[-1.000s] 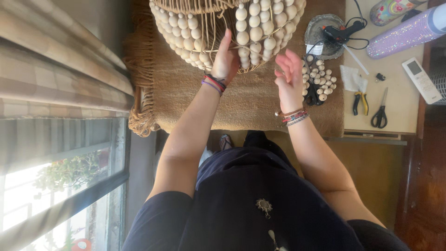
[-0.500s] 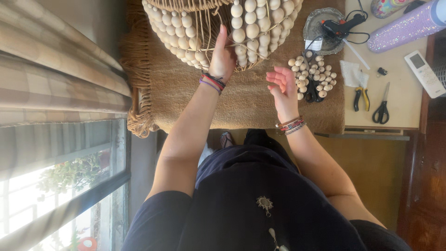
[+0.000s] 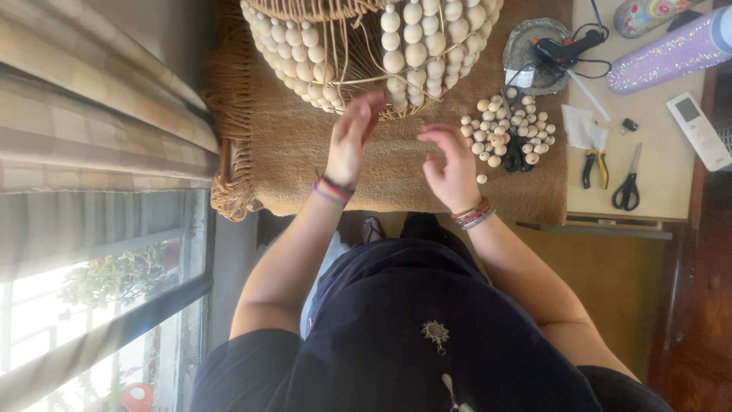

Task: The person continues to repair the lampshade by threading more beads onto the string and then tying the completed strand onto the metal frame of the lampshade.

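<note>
A round wire frame hung with strings of pale wooden beads (image 3: pixel 412 46) lies on a brown woven mat (image 3: pixel 297 152). My left hand (image 3: pixel 347 145) reaches up to the frame's lower rim, fingers straight and apart, fingertips at the wire. My right hand (image 3: pixel 451 164) hovers over the mat just below the frame, fingers curled inward; I cannot see whether it pinches anything. A pile of loose wooden beads (image 3: pixel 503 130) lies just right of my right hand, and one stray bead (image 3: pixel 481 178) sits next to it. Both wrists wear bracelets.
A glue gun on a glass dish (image 3: pixel 560 47), yellow-handled pliers (image 3: pixel 591 166), black scissors (image 3: pixel 627 189), a white remote (image 3: pixel 695 130) and a glittery purple tube (image 3: pixel 671 52) lie on the light table to the right. A curtain and window (image 3: pixel 91 290) fill the left.
My right hand has dropped from the bead strings down to the mat and curled its fingers. My left hand stays at the frame's rim, its fingers now spread.
</note>
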